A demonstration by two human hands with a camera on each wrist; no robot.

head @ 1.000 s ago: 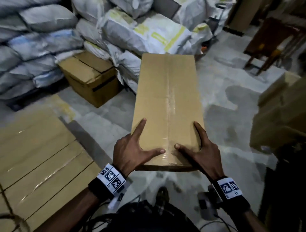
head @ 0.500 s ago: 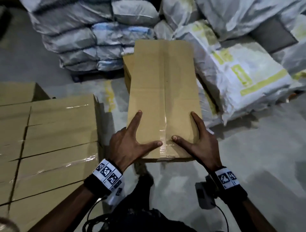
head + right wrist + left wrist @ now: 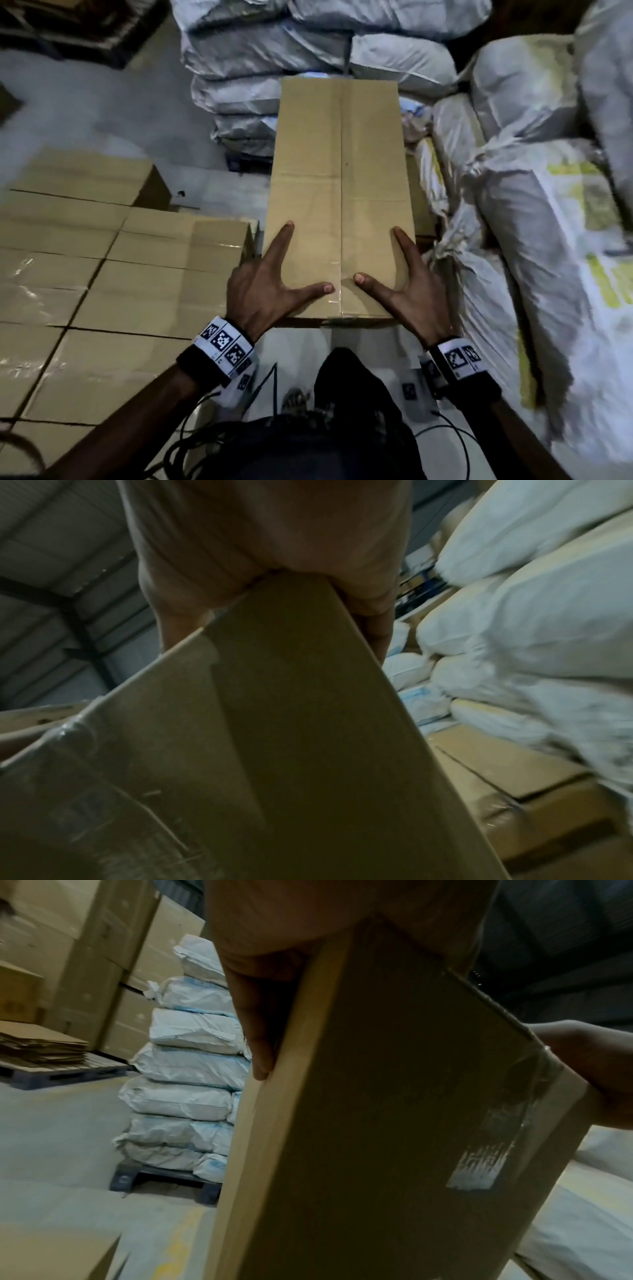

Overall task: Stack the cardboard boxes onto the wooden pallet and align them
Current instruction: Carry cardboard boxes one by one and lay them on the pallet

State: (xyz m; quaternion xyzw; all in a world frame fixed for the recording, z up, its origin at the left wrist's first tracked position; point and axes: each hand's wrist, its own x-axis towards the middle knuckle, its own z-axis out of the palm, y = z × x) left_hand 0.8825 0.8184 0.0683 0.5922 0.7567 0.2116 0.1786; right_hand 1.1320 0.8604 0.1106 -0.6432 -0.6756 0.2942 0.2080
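Both hands are holding one long cardboard box (image 3: 339,192) at its near end. The left hand (image 3: 263,291) is grasping the near left corner: thumb and forefinger are lying flat on the top, and the other fingers (image 3: 255,1031) are reaching down the left side. The right hand (image 3: 409,294) is grasping the near right corner in the same way, so the grip is clasping the box from both sides. The thumbs are almost meeting at the clear tape seam (image 3: 342,240) that is running along the middle of the top. No writing on the box is readable; a pale patch on the taped end face is too blurred.

The box is hanging in the air, stretching away from the person. To the left of the box and lower, the stacked boxes (image 3: 102,291) are lying close together. To the right of the box and behind its far end, white sacks (image 3: 534,246) are piled; some are bearing yellow print that cannot be read. Under the box, grey floor (image 3: 113,113) is showing.
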